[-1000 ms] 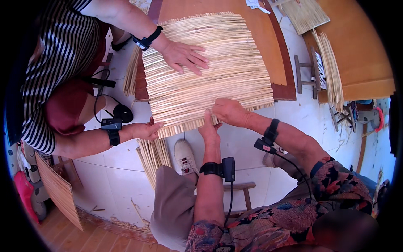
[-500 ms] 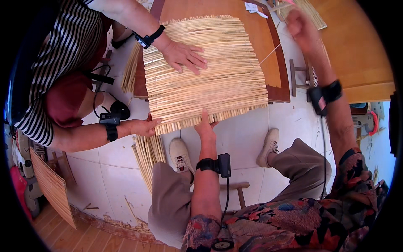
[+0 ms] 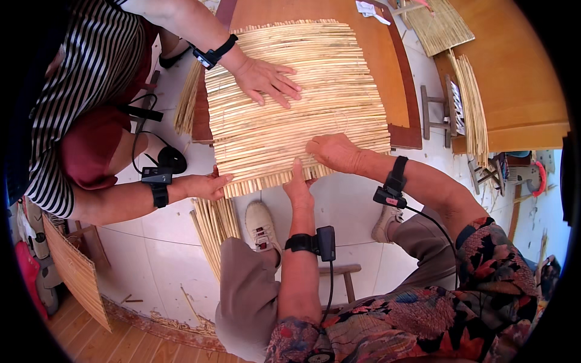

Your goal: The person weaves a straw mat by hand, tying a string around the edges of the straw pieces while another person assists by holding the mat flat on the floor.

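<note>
A mat of pale reed stalks (image 3: 339,78) lies across the table and overhangs its near edge. My left hand (image 3: 298,184) grips the mat's near edge, thumb on top and fingers underneath. To the right of that thumb, my right hand (image 3: 333,151) is bent down against the mat's surface, its fingers drawn together. Whatever its fingertips may hold is hidden. A co-worker's hand (image 3: 266,78) rests spread on the mat's upper middle. That person's other hand (image 3: 212,184) holds the near left corner.
Beneath the mat stands a brown table (image 3: 381,54). Reed bundles (image 3: 215,227) lean below its left side, with more stalks (image 3: 472,103) at the right. A smaller mat (image 3: 439,27) lies on the orange surface (image 3: 520,78). Another mat (image 3: 72,263) leans at lower left.
My right hand has come from the far upper right down to the mat, beside my left thumb. The pink item near it earlier now lies at the upper right. The other hands have barely moved.
</note>
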The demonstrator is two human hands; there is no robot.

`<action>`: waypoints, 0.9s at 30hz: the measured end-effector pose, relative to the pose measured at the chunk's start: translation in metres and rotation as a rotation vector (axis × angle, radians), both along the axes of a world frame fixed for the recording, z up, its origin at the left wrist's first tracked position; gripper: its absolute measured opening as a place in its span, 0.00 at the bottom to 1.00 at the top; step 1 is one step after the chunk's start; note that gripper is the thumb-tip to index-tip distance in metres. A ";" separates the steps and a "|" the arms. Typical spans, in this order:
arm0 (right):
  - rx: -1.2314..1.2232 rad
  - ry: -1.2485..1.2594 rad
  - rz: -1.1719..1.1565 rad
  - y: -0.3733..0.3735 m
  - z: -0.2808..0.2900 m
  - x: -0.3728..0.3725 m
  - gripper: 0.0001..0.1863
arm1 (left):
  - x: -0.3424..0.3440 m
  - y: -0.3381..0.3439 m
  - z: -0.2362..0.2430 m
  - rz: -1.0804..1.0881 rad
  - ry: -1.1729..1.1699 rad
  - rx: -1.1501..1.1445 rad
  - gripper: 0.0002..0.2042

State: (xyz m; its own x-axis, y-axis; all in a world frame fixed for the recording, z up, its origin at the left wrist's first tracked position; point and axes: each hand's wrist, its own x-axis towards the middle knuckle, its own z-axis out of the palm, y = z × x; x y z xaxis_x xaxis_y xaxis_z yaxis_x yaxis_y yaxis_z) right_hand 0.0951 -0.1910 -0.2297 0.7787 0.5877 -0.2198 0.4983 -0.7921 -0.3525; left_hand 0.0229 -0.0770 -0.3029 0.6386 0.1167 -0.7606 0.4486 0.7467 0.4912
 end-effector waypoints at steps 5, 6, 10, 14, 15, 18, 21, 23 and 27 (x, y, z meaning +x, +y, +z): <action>0.024 0.188 -0.068 -0.003 -0.003 0.003 0.04 | 0.000 0.003 -0.003 -0.005 0.029 -0.016 0.21; 0.109 0.304 -0.116 -0.007 -0.002 0.001 0.04 | 0.000 0.003 -0.003 -0.005 0.030 -0.019 0.21; 0.501 1.327 -0.793 -0.013 0.021 0.002 0.05 | 0.000 -0.001 -0.003 0.008 0.029 -0.020 0.21; 1.126 1.513 -0.717 0.000 0.080 -0.004 0.03 | 0.003 -0.004 -0.002 0.029 0.002 -0.010 0.20; 1.300 1.470 -0.692 0.004 0.103 0.001 0.05 | 0.001 -0.003 -0.001 0.039 0.004 0.009 0.19; 1.598 1.187 -0.655 0.008 0.145 0.028 0.05 | -0.004 0.001 -0.009 0.037 -0.058 -0.029 0.20; 1.734 1.131 -0.772 -0.010 0.153 0.044 0.05 | 0.001 -0.004 -0.004 0.019 -0.016 0.023 0.21; 1.748 1.104 -0.774 -0.017 0.156 0.042 0.05 | 0.000 -0.003 -0.006 0.015 -0.001 0.005 0.22; 1.770 1.071 -0.776 -0.017 0.147 0.053 0.06 | -0.002 0.000 -0.008 0.038 -0.001 0.011 0.22</action>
State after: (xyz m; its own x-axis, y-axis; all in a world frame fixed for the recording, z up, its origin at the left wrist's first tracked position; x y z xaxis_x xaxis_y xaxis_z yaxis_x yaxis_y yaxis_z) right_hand 0.1478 -0.2084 -0.0824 0.8763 0.3346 -0.3466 -0.4801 0.6658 -0.5711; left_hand 0.0204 -0.0773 -0.3106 0.6344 0.1487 -0.7586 0.4197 0.7579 0.4995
